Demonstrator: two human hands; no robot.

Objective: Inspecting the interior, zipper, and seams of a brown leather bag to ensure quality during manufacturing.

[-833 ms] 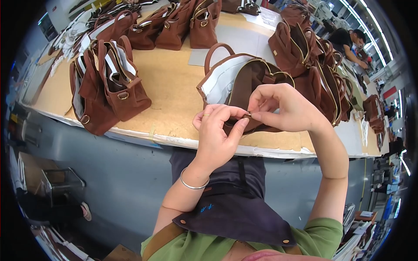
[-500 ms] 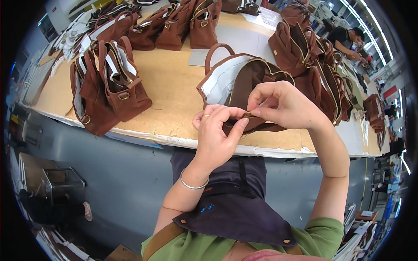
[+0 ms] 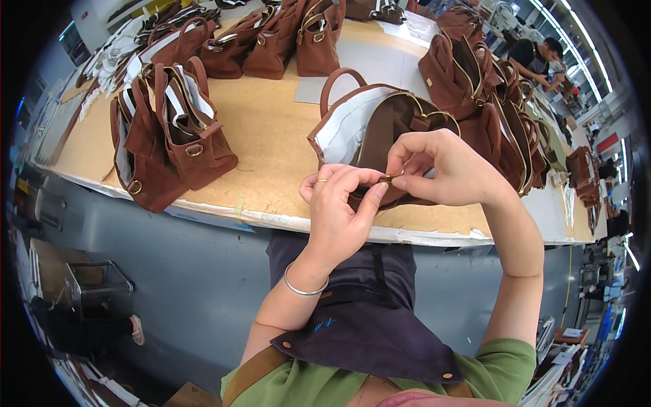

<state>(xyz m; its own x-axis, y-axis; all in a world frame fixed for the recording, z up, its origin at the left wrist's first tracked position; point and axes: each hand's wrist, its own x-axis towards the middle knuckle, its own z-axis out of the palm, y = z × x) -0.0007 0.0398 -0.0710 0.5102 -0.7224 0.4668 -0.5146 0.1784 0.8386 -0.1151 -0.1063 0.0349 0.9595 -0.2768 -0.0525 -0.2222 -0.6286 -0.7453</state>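
An unfinished brown handbag (image 3: pixel 386 125) lies opened out at the table's front, with white backing, dark lining and a gold zip (image 3: pixel 361 150) showing. Over its near side my left hand (image 3: pixel 339 214) pinches the bag's edge between thumb and index finger. My right hand (image 3: pixel 441 166) meets it from the other side, thumb and forefinger pinched at the same spot. Between the fingertips shows a small brown and gold-coloured bit, perhaps the zip's end; its exact shape is too small to make out. The fingers hide part of the bag's near side.
Two brown handbags (image 3: pixel 193 152) stand at the left front. More handbags (image 3: pixel 268 51) line the back, and others crowd the right side (image 3: pixel 478 129). Pale strips (image 3: pixel 112 64) lie heaped at far left. A co-worker (image 3: pixel 536 61) is at the far right. The table edge (image 3: pixel 271 220) runs before me.
My right fingertips have shifted slightly down and right, and a bit more of the small gold-coloured piece shows between the hands. My left hand keeps its pinch, almost unmoved.
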